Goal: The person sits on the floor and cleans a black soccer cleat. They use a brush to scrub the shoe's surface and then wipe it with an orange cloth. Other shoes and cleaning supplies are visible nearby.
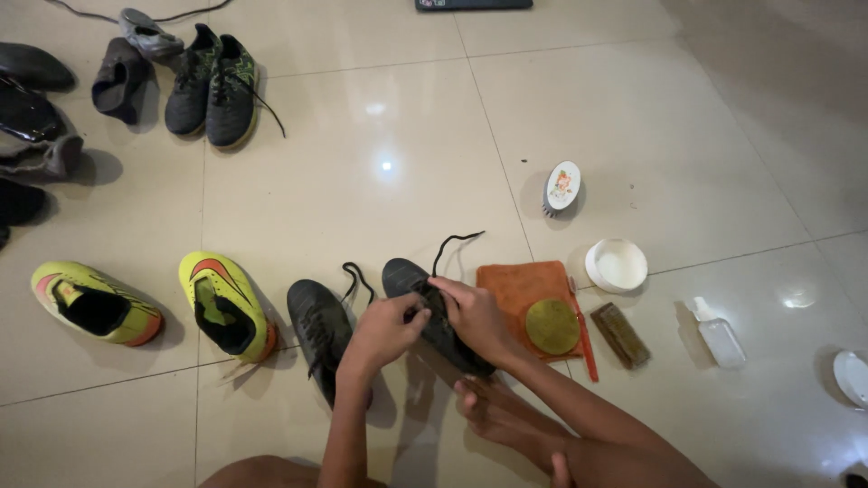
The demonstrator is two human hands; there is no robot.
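Both my hands work at the laces of a black shoe [409,276] that lies on the tiled floor in front of me. My left hand [387,327] pinches the lace from the left side. On the right, my right hand [473,314] grips the lace over the shoe's middle. A loose lace end [452,240] curls up beyond the toe. A second black shoe [316,325] lies just left of it, partly behind my left forearm. My bare foot [493,411] rests below the shoe.
An orange cloth [515,285] with a round yellow-green lid [552,326] lies right of the shoe, then a red toothbrush [585,339], a brown brush [619,334], a white tub [616,265], a clear bottle [720,336] and a white brush [561,187]. Two neon yellow shoes [224,303] lie left; dark shoes [212,86] sit far left.
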